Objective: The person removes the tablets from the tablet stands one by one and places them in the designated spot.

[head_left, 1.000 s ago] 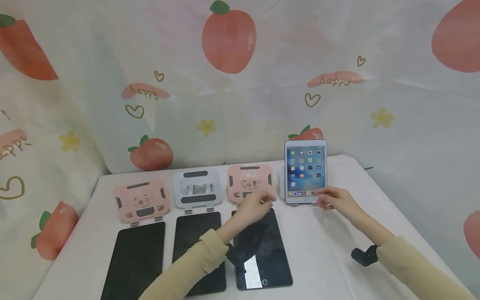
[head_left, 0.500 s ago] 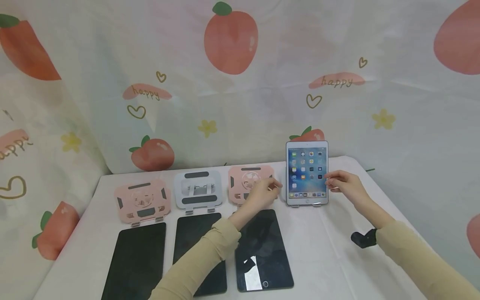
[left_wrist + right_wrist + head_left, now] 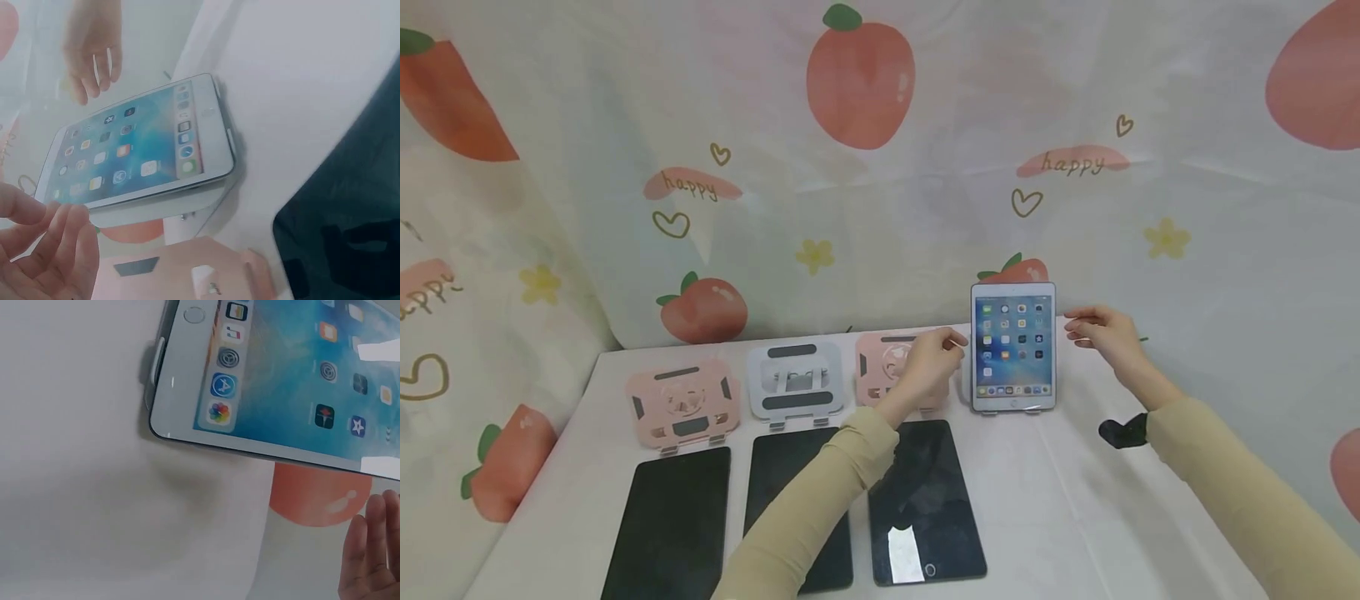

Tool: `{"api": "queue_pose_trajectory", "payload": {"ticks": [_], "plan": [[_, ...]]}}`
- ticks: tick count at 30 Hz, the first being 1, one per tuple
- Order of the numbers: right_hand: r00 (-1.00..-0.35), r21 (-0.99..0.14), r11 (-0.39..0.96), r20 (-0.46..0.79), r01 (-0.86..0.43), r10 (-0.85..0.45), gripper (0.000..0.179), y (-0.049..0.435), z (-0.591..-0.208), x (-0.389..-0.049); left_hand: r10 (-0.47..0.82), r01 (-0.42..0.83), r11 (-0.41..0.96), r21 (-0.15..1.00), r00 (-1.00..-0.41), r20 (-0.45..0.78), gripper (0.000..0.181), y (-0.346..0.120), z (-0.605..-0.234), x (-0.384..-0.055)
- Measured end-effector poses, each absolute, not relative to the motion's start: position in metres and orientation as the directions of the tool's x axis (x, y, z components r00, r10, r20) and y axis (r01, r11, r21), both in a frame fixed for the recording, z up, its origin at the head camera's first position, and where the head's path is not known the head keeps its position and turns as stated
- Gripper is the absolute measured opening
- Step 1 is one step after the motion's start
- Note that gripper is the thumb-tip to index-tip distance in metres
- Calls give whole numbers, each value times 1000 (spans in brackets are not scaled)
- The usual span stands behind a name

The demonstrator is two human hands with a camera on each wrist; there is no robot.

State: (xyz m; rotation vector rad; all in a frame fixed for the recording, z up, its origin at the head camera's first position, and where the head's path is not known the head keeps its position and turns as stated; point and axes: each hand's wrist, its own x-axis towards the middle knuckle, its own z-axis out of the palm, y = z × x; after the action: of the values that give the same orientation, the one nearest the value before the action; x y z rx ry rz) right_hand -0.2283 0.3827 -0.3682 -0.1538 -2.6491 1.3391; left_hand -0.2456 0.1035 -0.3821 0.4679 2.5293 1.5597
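A white tablet (image 3: pixel 1013 350) with a lit home screen stands propped upright on a pale stand (image 3: pixel 200 197), most of which it hides. My left hand (image 3: pixel 931 360) hovers by the tablet's left edge with loosely bent fingers and holds nothing. In the left wrist view, its fingertips (image 3: pixel 75 215) come close to that edge; whether they touch is unclear. On the opposite side, my right hand (image 3: pixel 1108 337) is apart from the tablet, its fingers relaxed. The right wrist view catches its fingers (image 3: pixel 375 531) just beyond the tablet's long edge.
Left of the tablet are a pink stand (image 3: pixel 874 367), a white stand (image 3: pixel 797 379) and another pink stand (image 3: pixel 685 404). Dark tablets (image 3: pixel 925 500), (image 3: pixel 670 517) lie before them, one partly under my left sleeve. A printed cloth backdrop (image 3: pixel 925 217) rises behind the white table (image 3: pixel 1037 517).
My right hand has left the tablet's lower right corner, moving up and right away from it. The left hand has risen slightly and moved right toward the tablet's left edge.
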Motion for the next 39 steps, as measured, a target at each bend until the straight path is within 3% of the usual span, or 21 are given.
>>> {"api": "queue_pose_trajectory", "payload": {"ticks": [17, 30, 39], "plan": [[-983, -727, 687, 122, 6, 138, 39, 375, -343, -255, 254, 171, 451, 876, -966, 58, 28, 121, -367, -279], [-988, -766, 640, 46, 61, 149, 47, 374, -353, -260, 250, 150, 329, 932, -966, 68, 37, 139, -369, -296], [-982, -803, 594, 69, 49, 174, 48, 372, -366, -265, 239, 102, 200, 974, -970, 52, 39, 147, -380, -303]]}}
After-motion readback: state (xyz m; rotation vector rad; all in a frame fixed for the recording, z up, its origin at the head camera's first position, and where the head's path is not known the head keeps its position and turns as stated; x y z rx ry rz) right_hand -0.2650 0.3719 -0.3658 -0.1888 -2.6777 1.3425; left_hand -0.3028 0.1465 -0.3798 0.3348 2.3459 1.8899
